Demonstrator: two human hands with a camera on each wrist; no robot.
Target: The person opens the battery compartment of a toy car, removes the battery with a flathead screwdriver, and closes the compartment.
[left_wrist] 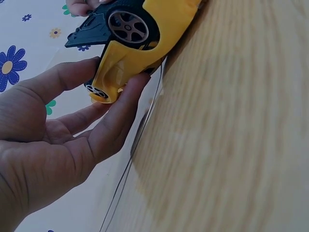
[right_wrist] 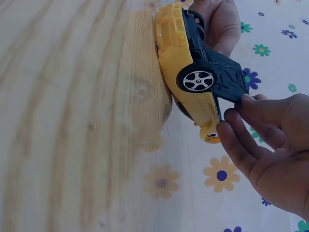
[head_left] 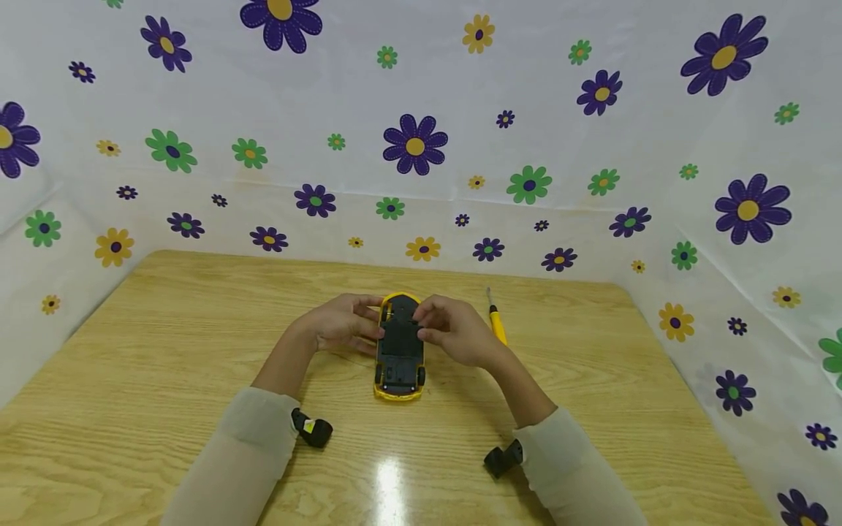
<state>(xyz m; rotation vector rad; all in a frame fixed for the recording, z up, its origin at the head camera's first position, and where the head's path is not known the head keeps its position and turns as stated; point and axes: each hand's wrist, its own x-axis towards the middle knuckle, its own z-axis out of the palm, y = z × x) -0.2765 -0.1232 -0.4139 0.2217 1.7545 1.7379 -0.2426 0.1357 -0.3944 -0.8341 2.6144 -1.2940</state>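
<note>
A yellow toy car lies upside down on the table, wheels up. Its black base plate is tilted up out of the yellow body at one end, while the other end stays down by the wheels. My left hand holds the body from the left side, thumb near the plate side and fingers against the yellow shell. From the right, my right hand pinches the raised edge of the plate between thumb and finger. Its other fingertips rest at the body's rim.
A screwdriver with a yellow and black handle lies on the table right of the car, beyond my right hand. The wooden table meets a flower-patterned cloth at the back and sides.
</note>
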